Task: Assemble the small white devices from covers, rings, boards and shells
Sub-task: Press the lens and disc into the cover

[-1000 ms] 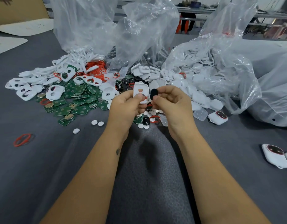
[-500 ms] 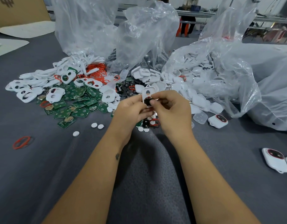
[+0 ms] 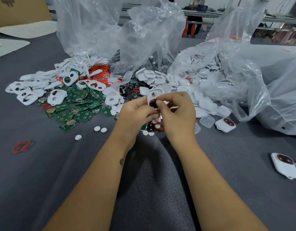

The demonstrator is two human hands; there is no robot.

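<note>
My left hand (image 3: 135,114) holds a white cover (image 3: 153,94) upright above the grey table. My right hand (image 3: 177,110) presses a small black round piece (image 3: 153,103) into the cover's lower opening with thumb and forefinger; a thin red ring shows at its edge. Behind the hands lie heaps of white covers (image 3: 57,96), green boards (image 3: 82,112), red rings (image 3: 102,74) and white shells (image 3: 207,104). A finished white device (image 3: 225,125) with a dark red-rimmed window rests to the right of my hands.
Big clear plastic bags (image 3: 144,39) stand behind the heaps and spread over the right side. Another finished device (image 3: 284,165) lies at the right edge. A loose red ring (image 3: 22,146) and white discs (image 3: 100,129) lie on the grey felt (image 3: 43,172) at left.
The black piece in my right hand went from beside the cover onto its lower opening. Both hands dropped slightly and closed together.
</note>
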